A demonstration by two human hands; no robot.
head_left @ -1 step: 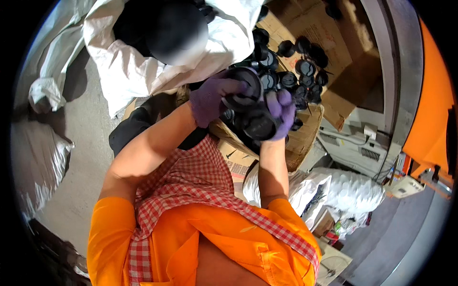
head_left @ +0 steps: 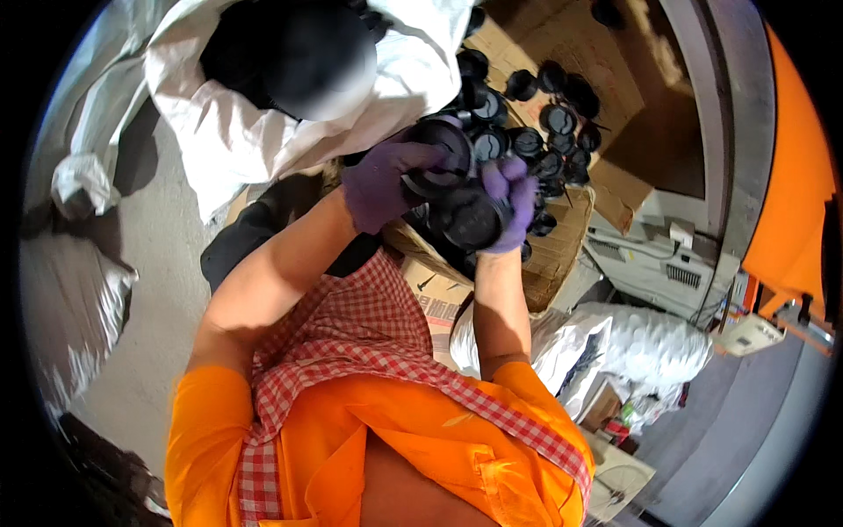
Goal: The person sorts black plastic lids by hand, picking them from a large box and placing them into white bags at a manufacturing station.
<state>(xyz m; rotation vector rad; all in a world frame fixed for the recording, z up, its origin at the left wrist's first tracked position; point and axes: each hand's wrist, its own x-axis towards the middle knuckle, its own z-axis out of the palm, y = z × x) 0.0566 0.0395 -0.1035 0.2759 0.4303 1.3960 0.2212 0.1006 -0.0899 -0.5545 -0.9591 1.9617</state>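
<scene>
Both my hands wear purple gloves and are over the open cardboard box. My left hand [head_left: 382,183] is closed around a black round plastic cap [head_left: 450,145] with a ring-like rim. Just beside it, my right hand [head_left: 513,204] grips a second black round cap [head_left: 472,220] by its right side. The two caps are close together, and I cannot tell whether they touch. Beyond my hands, several similar black caps [head_left: 558,118] lie heaped in the cardboard box [head_left: 562,250]. Their fine details are blurred.
A white woven sack [head_left: 237,132] at the upper left holds large black round pieces [head_left: 320,57]. To the right stand a pale machine panel [head_left: 663,268] and an orange machine part [head_left: 795,167]. White plastic bags [head_left: 654,347] lie at the lower right.
The whole view has shifted slightly, with box and sack a little further left. Both hands keep their grip on the caps, which look somewhat more blurred now.
</scene>
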